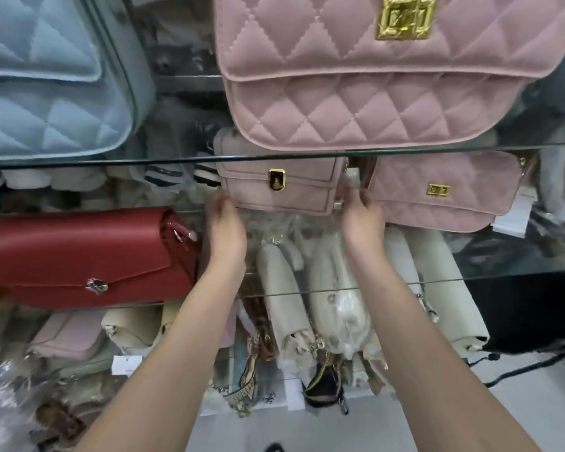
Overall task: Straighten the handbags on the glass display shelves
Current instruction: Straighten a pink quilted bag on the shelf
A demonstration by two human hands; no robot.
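Both hands gripped a small handbag on glass.
Left hand [224, 230] and right hand [361, 213] clasped the smooth, boxy dusty-pink flap handbag [279, 187] by its ends on the glass shelf [503, 256].

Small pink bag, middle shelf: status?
Left hand and right hand at small pink bag's ends. Quilted pink bag crowds its right.

Your left hand [224, 223] and right hand [361, 213] touch the lower corners of the small pink handbag [279, 187], one on each side, fingers curled at its edges. Just right of that bag sits a quilted pink handbag [444, 190]. Left of it and lower lies a red handbag [79, 256]. Above it, on the upper glass shelf [177, 159], stands a large quilted pink handbag [372, 76].
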